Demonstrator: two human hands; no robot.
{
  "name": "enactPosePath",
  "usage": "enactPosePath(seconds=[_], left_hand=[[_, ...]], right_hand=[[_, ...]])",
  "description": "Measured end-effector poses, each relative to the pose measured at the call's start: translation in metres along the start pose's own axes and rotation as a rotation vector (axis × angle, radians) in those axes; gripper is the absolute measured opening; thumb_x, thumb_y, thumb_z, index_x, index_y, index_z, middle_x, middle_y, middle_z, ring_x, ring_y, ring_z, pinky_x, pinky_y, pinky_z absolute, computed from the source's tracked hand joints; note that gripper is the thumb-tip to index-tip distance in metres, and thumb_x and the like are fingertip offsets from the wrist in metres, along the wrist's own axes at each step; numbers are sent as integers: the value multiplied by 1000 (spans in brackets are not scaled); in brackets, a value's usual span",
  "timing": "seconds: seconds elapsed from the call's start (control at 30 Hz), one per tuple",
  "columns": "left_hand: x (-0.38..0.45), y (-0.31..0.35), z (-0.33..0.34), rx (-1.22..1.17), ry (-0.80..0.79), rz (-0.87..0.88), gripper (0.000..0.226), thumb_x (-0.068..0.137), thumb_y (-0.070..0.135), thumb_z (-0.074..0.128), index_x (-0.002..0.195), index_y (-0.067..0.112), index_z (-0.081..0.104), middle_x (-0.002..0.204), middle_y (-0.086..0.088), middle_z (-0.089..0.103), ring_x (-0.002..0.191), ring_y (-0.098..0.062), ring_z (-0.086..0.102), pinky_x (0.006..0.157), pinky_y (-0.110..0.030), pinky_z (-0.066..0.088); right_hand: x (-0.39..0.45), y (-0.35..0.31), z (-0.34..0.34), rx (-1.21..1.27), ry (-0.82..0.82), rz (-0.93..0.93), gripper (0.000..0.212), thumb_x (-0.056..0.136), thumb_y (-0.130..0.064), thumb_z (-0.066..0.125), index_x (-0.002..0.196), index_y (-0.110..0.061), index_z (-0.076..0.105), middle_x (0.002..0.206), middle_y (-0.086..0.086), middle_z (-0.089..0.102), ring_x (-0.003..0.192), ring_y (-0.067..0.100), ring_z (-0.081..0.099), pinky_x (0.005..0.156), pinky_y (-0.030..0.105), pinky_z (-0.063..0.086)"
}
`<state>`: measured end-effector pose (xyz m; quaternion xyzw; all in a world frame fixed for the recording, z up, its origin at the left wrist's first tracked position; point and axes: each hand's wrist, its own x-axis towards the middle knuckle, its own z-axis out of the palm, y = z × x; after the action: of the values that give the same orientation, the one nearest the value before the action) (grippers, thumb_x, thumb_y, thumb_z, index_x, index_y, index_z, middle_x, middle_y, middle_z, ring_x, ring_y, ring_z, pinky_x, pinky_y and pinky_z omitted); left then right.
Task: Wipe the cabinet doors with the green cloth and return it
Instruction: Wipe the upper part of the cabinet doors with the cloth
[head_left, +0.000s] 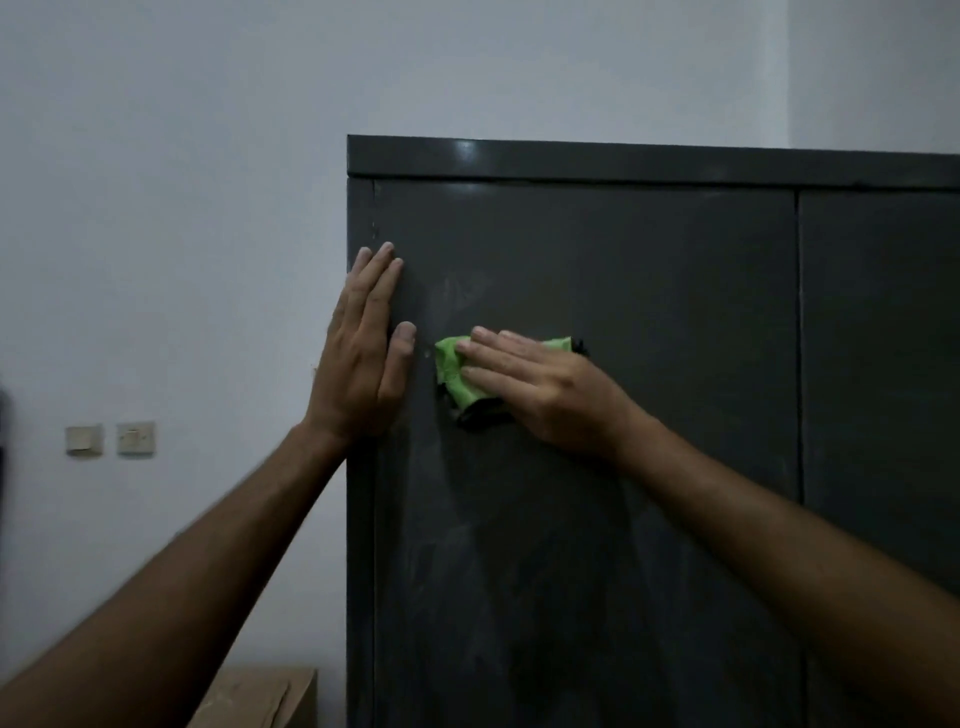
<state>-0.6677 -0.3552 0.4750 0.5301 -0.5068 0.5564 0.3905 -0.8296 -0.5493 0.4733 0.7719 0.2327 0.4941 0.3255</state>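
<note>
Pressing flat, fingers straight and together, the right hand (540, 387) pins one green cloth (454, 371) against the left of two cabinet doors (623, 291); the left hand (363, 353) braces open-palmed at the door's edge.

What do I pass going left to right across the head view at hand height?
Wall switches → left hand flat on the cabinet's left edge → green cloth → right hand pressing the cloth on the left door → door seam → right door.
</note>
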Motion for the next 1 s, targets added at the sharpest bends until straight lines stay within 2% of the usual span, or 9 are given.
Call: enactPosePath(seconds=[0.17,0.33,0.37,0.43,0.53,0.7,0.77,0.9,1.0], left_hand=[[-2,7,-2,-187,107,-223,60,106,19,38,162,-1,29,172,-17,22,161,-21,20,131,-33,19],[0,9,-9,-474,103,-330,56,106,18,30,158,-2,34,160,-19,42,149,-29,42,122,-54,36],[2,11,-10,-560,100,-328,54,107,18,28,156,-3,36,155,-20,47,144,-32,47,119,-57,40],[4,13,-12,-677,102,-364,56,107,22,25,157,-3,35,156,-20,47,144,-31,48,120,-56,40],[2,14,-16,-804,133,-504,66,105,35,23,164,5,23,168,-9,36,154,-17,38,128,-42,32],[9,1,-29,-968,110,-645,75,98,48,24,164,12,29,164,-2,44,149,-13,45,128,-37,32],[8,-3,-29,-976,110,-644,69,104,45,19,164,12,31,163,-2,46,147,-13,47,127,-40,33],[9,-10,-32,-995,118,-671,66,107,48,17,160,14,38,156,0,55,142,-13,54,123,-39,38],[12,-17,-40,-1050,117,-710,65,108,50,17,155,15,45,151,-3,61,138,-17,58,120,-41,42]], right_hand=[[35,6,-3,-11,316,606,41,91,11,57,132,7,62,146,27,53,139,44,48,114,56,41],[24,-12,10,-6,-36,-113,36,101,1,55,137,2,60,150,23,50,143,37,45,116,51,41],[30,-1,5,-34,-38,-120,37,100,3,55,136,3,60,149,24,50,142,38,46,116,52,41],[52,15,-2,-27,88,135,39,95,8,53,133,7,61,146,28,52,138,45,48,115,56,41],[79,-1,3,-20,250,480,39,91,9,55,130,10,62,143,31,54,133,50,51,111,59,42],[63,-30,22,-96,-35,-192,42,94,-9,66,136,-2,62,146,21,56,127,41,58,109,50,47],[83,-10,13,-129,-8,-139,40,92,-4,68,132,-2,64,144,20,57,123,43,60,103,51,52],[121,-12,13,-8,229,361,38,90,0,64,128,1,67,143,22,58,119,44,55,98,55,49],[102,-52,35,19,89,0,38,91,-9,65,128,-4,68,143,21,58,125,43,56,106,53,46]])
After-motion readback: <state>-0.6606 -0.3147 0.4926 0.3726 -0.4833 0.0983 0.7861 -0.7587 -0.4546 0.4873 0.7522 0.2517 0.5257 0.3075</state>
